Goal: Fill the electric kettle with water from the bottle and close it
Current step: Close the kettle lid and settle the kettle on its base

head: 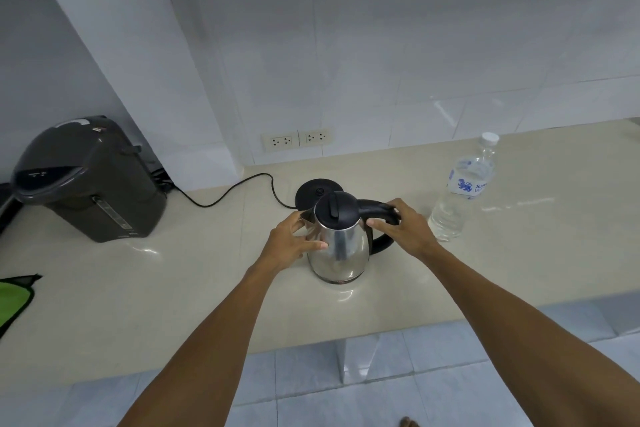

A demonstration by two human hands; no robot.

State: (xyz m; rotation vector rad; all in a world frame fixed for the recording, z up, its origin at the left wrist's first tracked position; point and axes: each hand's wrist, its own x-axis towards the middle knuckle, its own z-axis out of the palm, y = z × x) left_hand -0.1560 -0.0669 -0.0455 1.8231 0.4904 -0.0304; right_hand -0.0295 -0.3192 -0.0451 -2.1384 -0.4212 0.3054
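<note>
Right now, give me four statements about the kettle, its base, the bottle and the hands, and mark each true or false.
1. The kettle sits on its base. False: it stands on the counter in front of the base.
2. The kettle's lid is shut. True.
3. The water bottle is uncapped. False: its white cap is on.
4. The right hand grips the handle and the left hand touches the body. True.

Shiny silver kettle (337,250) with a black lid (336,210) and black handle (379,215), black round base (317,191) behind it. Clear bottle (462,189), white cap, blue print on the label. Cream countertop (173,288), white tiles, dark grey water dispenser (86,180), bright green thing (14,298) at the edge.
</note>
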